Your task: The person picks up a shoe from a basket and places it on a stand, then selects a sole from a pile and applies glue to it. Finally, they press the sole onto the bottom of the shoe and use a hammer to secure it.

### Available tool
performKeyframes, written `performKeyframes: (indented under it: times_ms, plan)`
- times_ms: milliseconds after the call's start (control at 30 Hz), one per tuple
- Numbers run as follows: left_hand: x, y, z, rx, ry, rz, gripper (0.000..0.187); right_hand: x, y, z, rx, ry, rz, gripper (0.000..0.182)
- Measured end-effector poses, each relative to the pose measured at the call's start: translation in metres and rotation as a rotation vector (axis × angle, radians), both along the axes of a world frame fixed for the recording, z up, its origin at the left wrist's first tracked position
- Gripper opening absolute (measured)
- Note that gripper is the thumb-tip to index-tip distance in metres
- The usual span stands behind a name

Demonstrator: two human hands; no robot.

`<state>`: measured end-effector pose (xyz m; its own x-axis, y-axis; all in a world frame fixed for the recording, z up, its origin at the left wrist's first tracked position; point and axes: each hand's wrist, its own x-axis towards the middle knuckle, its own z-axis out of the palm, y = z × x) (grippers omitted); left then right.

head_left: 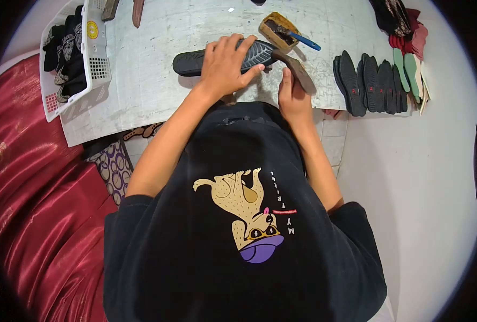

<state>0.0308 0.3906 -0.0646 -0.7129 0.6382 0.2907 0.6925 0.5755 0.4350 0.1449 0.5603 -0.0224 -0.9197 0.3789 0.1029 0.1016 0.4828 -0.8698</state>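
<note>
My left hand (225, 67) lies across a black shoe sole (187, 63) on the white table, its fingers spread over the sole's patterned surface. Beside the sole's right end, my right hand (296, 99) is wrapped round a dark wooden-looking hammer-like tool (298, 74). The tool's narrow end reaches the right end of the sole; its wide end rests over my right fingers. Just behind them stands a yellowish tub (265, 28) of dark paste, with a blue-handled brush (306, 42) lying in it.
On the left of the table (147, 80) stands a white basket (97, 48) with black patterned shoe parts. Several black soles (348, 83) lie in a row at the right, beside green pieces (412, 72) and red material (418, 40). Dark tools (138, 12) lie at the back left.
</note>
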Motion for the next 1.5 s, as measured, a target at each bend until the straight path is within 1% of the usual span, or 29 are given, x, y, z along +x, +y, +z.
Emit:
performKeyframes:
  times_ms: [33, 100, 133, 167, 233, 267, 300, 367, 400, 433, 500, 533, 567, 633, 667, 700, 767, 833, 967, 1000, 1067, 1133, 1233, 1267, 1300, 1367, 1433, 1467, 1500]
  plan:
    - [0.001, -0.001, -0.001, -0.001, -0.003, 0.001, 0.068, -0.002, 0.005, 0.012, 0.008, 0.004, -0.006, 0.025]
    - [-0.003, -0.001, -0.003, -0.004, 0.002, 0.021, 0.068, -0.016, 0.019, 0.042, 0.065, -0.268, -0.007, 0.025]
    - [0.003, -0.003, -0.003, -0.008, 0.001, 0.019, 0.068, -0.016, 0.015, 0.05, -0.071, -0.072, -0.068, 0.026]
    - [0.006, -0.003, -0.003, -0.007, 0.005, 0.018, 0.068, -0.012, 0.01, 0.066, -0.219, -0.063, -0.116, 0.028]
    - [-0.001, 0.001, -0.001, 0.004, 0.027, 0.027, 0.068, 0.0, 0.011, 0.058, -0.185, -0.003, -0.147, 0.026]
    - [0.0, 0.0, -0.001, 0.01, 0.015, 0.027, 0.068, 0.003, 0.008, 0.04, -0.236, 0.099, -0.1, 0.024]
    - [0.0, 0.001, -0.001, 0.019, 0.005, 0.026, 0.068, 0.004, 0.014, 0.013, 0.007, 0.11, -0.007, 0.023]
    - [0.0, 0.001, -0.002, 0.023, -0.001, 0.022, 0.067, -0.004, -0.001, 0.009, -0.001, 0.045, 0.012, 0.023]
    - [-0.001, 0.001, -0.002, 0.02, -0.009, 0.023, 0.067, -0.01, 0.012, 0.011, 0.082, -0.052, 0.073, 0.023]
    - [-0.005, 0.001, 0.0, 0.022, 0.002, 0.039, 0.067, -0.018, 0.013, 0.044, 0.067, -0.311, 0.036, 0.024]
    - [0.001, -0.001, 0.003, 0.029, -0.029, 0.023, 0.067, -0.023, 0.015, 0.052, -0.03, -0.023, -0.004, 0.025]
    - [0.001, 0.0, 0.003, 0.021, -0.031, 0.028, 0.067, -0.02, 0.011, 0.066, -0.186, -0.139, -0.095, 0.025]
    - [-0.001, 0.0, 0.003, 0.023, -0.025, 0.035, 0.067, -0.017, 0.014, 0.063, -0.208, -0.218, -0.123, 0.024]
    - [0.002, 0.0, 0.002, 0.038, -0.025, 0.028, 0.067, -0.019, 0.019, 0.021, -0.073, -0.144, -0.041, 0.022]
    - [0.002, 0.0, 0.001, 0.041, -0.022, 0.027, 0.067, -0.027, 0.02, 0.01, 0.073, 0.022, 0.125, 0.026]
    - [0.001, 0.0, -0.001, 0.037, -0.03, 0.017, 0.066, -0.03, 0.024, 0.007, 0.114, 0.048, 0.116, 0.032]
    - [-0.002, -0.002, -0.001, 0.034, -0.026, 0.016, 0.066, -0.045, 0.032, 0.035, 0.032, -0.298, 0.12, 0.035]
    - [0.002, -0.003, 0.002, 0.052, 0.161, 0.009, 0.067, -0.049, 0.028, 0.05, 0.101, -0.285, 0.162, 0.035]
    - [0.022, -0.003, -0.011, 0.074, 0.12, 0.024, 0.054, -0.058, 0.029, 0.053, 0.125, -0.294, 0.234, 0.038]
    - [0.031, 0.002, -0.004, 0.104, 0.094, 0.063, 0.047, -0.059, 0.03, 0.054, 0.125, -0.309, 0.23, 0.039]
    - [0.037, 0.007, 0.002, 0.075, 0.098, 0.078, 0.047, -0.063, 0.032, 0.059, 0.127, -0.329, 0.222, 0.04]
    - [0.041, 0.007, 0.013, 0.052, 0.06, 0.088, 0.046, -0.073, 0.037, 0.071, 0.015, -0.581, 0.21, 0.042]
    - [0.047, -0.003, 0.017, 0.023, 0.07, 0.052, 0.049, -0.075, 0.043, 0.084, -0.061, -0.615, 0.138, 0.044]
    - [0.05, -0.006, 0.021, -0.018, 0.013, 0.054, 0.055, -0.068, 0.046, 0.068, 0.002, -0.318, 0.133, 0.044]
    - [0.05, -0.005, 0.022, -0.016, 0.004, 0.077, 0.055, -0.063, 0.044, 0.065, -0.074, -0.309, 0.101, 0.04]
    - [0.05, -0.008, 0.023, -0.063, -0.022, 0.043, 0.058, -0.058, 0.035, 0.045, -0.044, -0.222, 0.118, 0.038]
    - [0.05, -0.009, 0.026, -0.061, -0.045, 0.051, 0.06, -0.068, 0.025, 0.037, 0.184, -0.132, 0.217, 0.036]
    - [0.05, -0.009, 0.027, -0.075, -0.052, 0.043, 0.061, -0.072, 0.032, 0.044, 0.202, -0.273, 0.251, 0.036]
    - [0.047, -0.009, 0.028, -0.087, -0.057, 0.038, 0.061, -0.081, 0.029, 0.074, 0.223, -0.412, 0.288, 0.036]
